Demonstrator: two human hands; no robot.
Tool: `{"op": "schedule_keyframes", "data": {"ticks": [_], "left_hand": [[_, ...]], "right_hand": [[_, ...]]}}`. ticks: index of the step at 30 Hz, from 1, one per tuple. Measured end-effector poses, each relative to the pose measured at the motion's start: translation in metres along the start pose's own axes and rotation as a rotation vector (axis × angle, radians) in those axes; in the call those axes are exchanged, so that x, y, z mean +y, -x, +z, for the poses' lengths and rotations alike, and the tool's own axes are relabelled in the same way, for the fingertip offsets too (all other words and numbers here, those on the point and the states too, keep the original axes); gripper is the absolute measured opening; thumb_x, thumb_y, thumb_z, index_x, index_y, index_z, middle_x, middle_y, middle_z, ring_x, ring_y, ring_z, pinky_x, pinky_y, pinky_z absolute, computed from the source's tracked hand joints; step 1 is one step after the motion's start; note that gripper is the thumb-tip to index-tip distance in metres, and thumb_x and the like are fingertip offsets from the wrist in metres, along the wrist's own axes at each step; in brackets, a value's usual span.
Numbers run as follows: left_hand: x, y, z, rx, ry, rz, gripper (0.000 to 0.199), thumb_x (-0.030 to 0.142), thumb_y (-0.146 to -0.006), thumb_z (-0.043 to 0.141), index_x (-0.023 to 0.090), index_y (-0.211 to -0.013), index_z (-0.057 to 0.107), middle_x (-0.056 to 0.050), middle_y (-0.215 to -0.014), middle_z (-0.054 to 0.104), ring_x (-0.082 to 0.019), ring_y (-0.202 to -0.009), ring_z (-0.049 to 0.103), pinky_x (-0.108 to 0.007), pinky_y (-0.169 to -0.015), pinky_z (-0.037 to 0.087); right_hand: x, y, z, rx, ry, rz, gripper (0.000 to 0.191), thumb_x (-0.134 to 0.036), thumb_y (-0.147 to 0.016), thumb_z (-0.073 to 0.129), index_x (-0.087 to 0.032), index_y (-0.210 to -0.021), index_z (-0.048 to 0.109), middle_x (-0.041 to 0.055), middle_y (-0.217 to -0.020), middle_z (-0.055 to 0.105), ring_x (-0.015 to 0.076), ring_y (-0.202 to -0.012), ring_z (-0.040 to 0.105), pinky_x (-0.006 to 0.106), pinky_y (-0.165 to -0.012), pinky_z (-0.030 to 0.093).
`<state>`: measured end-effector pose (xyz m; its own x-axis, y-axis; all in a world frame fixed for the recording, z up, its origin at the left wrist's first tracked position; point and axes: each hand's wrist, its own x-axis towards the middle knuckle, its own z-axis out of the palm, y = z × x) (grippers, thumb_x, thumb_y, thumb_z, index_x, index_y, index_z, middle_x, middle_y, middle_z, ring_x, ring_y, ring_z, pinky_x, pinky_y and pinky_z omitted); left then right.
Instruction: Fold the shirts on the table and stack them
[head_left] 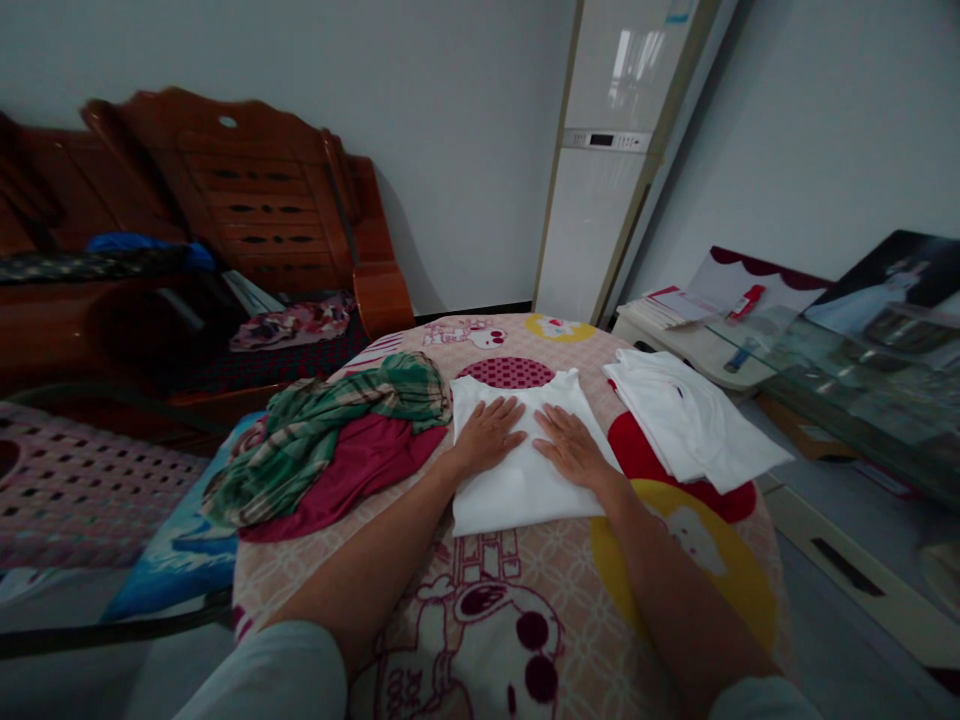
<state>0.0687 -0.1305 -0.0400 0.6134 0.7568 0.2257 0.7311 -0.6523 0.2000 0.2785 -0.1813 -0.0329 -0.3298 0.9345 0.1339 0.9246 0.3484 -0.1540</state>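
A white shirt [502,495], folded into a flat block with its neckline at the far side, lies in the middle of the round table. My left hand [489,435] rests flat on its left half, fingers spread. On the right half lies my right hand [574,445], also palm down with fingers apart. To the left are a crumpled green plaid cloth [322,430] and a dark pink garment [367,465] partly beneath it. At the right, a folded white garment [686,415] sits near the table's edge.
A patterned cloth [480,640] covers the table. Behind on the left stands a wooden bench [247,190]; a tall white air conditioner [592,200] fills the corner. A glass shelf [862,380] and a cabinet are at the right. A woven chair [90,490] stands at the left.
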Motion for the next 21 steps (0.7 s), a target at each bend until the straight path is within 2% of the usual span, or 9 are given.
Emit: {"op": "schedule_keyframes", "data": {"ticks": [6,11,14,17,19,21], "left_hand": [[-0.004,0.0,-0.003,-0.002,0.041,0.004,0.055,0.045,-0.099,0.038,0.018,-0.148,0.041,-0.013,-0.156,0.037,-0.029,-0.144,0.034,-0.053,-0.118,0.024],[-0.009,0.002,-0.009,0.068,0.144,0.003,0.049,0.038,-0.095,0.047,0.014,-0.138,0.053,-0.017,-0.149,0.047,-0.027,-0.139,0.043,-0.047,-0.116,0.03],[-0.02,0.009,-0.027,0.16,0.202,-0.131,0.036,0.03,-0.088,0.054,0.015,-0.119,0.065,-0.015,-0.129,0.065,-0.025,-0.121,0.059,-0.038,-0.105,0.044],[-0.034,0.024,-0.054,0.217,0.158,-0.345,0.025,0.027,-0.088,0.05,0.014,-0.093,0.071,-0.014,-0.096,0.074,-0.024,-0.093,0.069,-0.033,-0.084,0.051],[-0.039,0.038,-0.07,0.068,0.188,-0.532,0.032,0.032,-0.089,0.048,0.015,-0.07,0.068,-0.011,-0.072,0.071,-0.022,-0.072,0.068,-0.029,-0.069,0.05],[-0.038,0.052,-0.08,-0.191,0.334,-0.651,0.045,0.042,-0.09,0.048,0.017,-0.055,0.062,-0.008,-0.056,0.065,-0.018,-0.054,0.063,-0.025,-0.056,0.045]], "right_hand": [[0.004,-0.002,-0.001,0.004,0.007,-0.013,0.059,-0.047,-0.1,0.035,-0.015,-0.15,0.039,0.0144,-0.159,0.03,0.0295,-0.147,0.026,0.049,-0.119,0.022],[0.003,-0.001,-0.003,-0.01,-0.005,-0.002,0.058,-0.047,-0.1,0.034,-0.018,-0.151,0.038,0.013,-0.16,0.029,0.0285,-0.148,0.024,0.05,-0.119,0.021],[0.003,-0.001,-0.005,-0.019,-0.01,0.004,0.058,-0.048,-0.1,0.034,-0.02,-0.151,0.037,0.0119,-0.16,0.029,0.028,-0.148,0.023,0.05,-0.119,0.02],[0.003,0.0,-0.005,-0.03,-0.015,0.014,0.058,-0.048,-0.1,0.033,-0.02,-0.152,0.036,0.0114,-0.16,0.028,0.0276,-0.149,0.022,0.05,-0.12,0.019],[0.004,0.0,-0.004,-0.032,-0.015,0.02,0.058,-0.047,-0.1,0.033,-0.02,-0.152,0.036,0.0113,-0.161,0.028,0.0273,-0.149,0.022,0.05,-0.12,0.018],[0.004,-0.001,-0.002,-0.027,-0.012,0.021,0.058,-0.047,-0.1,0.033,-0.02,-0.152,0.036,0.0114,-0.16,0.028,0.027,-0.149,0.023,0.05,-0.12,0.018]]}}
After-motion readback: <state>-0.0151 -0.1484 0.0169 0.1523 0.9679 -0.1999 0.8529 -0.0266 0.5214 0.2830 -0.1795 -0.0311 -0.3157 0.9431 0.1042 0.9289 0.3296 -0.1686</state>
